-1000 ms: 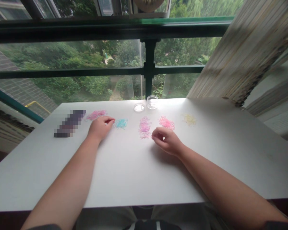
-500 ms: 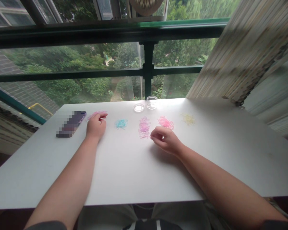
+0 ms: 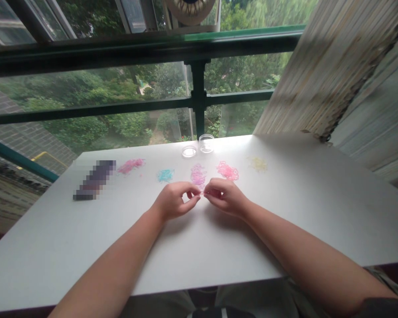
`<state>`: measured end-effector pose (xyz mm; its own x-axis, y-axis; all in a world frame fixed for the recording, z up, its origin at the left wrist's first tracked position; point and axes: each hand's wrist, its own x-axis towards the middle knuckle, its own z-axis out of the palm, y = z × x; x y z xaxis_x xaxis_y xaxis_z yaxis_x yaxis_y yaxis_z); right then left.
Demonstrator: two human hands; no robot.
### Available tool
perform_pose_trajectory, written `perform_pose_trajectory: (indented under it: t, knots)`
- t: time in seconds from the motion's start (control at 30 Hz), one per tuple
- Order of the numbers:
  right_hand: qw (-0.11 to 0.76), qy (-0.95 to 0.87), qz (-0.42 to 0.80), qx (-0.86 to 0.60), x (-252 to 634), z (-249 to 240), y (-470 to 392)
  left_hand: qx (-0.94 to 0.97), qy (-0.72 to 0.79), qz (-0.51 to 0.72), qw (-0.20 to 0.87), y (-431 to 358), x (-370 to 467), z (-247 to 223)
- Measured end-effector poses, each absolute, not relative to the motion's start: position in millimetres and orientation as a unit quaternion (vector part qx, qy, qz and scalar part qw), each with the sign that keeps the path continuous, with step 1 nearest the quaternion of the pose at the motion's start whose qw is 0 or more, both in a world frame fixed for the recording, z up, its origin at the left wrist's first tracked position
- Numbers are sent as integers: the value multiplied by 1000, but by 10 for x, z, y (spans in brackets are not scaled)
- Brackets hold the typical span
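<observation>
My left hand [image 3: 177,201] and my right hand [image 3: 227,196] meet fingertip to fingertip over the white table [image 3: 185,260]. Thumb and fingers are pinched on each. A tiny pink rubber band [image 3: 201,193] shows faintly between the tips; its shape is hard to make out. Just behind them lies a purple pile of thin rubber bands [image 3: 198,173]. A coral-pink pile [image 3: 228,171] is beyond my right hand, and a blue pile [image 3: 166,175] beyond my left. Farther left sits another pink pile [image 3: 132,165]; a pale yellow pile [image 3: 258,164] lies to the right.
At the table's back edge stand a clear round container [image 3: 206,144] and a flat clear lid [image 3: 189,152]. A blurred-out phone [image 3: 94,180] lies at the left. Behind the table run a green railing [image 3: 199,97] and, at right, a striped curtain [image 3: 298,79].
My left hand has left the far-left pink pile and come right and nearer, up to my right hand. My right hand stays pinched in about the same place.
</observation>
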<state>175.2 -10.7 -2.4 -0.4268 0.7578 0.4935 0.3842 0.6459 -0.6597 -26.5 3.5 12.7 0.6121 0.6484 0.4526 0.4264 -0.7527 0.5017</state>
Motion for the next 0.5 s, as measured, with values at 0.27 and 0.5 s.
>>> perform_pose_trajectory:
  t: [0.27,0.5]
  knots:
    - [392,-815,231,-359,1750,-38,-117,872,320,339,150,54,-313,145]
    - [397,-808,238,-364,1767,-22,-127,875,316,334,148,47,-299,145]
